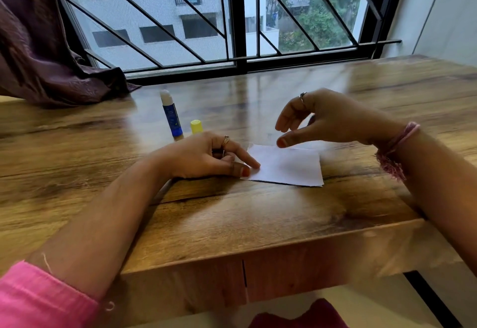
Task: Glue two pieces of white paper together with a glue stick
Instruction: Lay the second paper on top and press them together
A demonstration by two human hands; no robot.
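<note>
Pinning the paper (286,166) at its left edge, left hand (206,157) presses fingertips flat; right hand (317,118) hovers relaxed, empty. Paper judged light, limp, slide-prone; hold edges.

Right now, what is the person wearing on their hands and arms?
The left hand has a coppery ring on one finger, with a pink sleeve pushed up the forearm. The right hand has a ring too, and a pink thread band with frayed ends circles that wrist.
</note>
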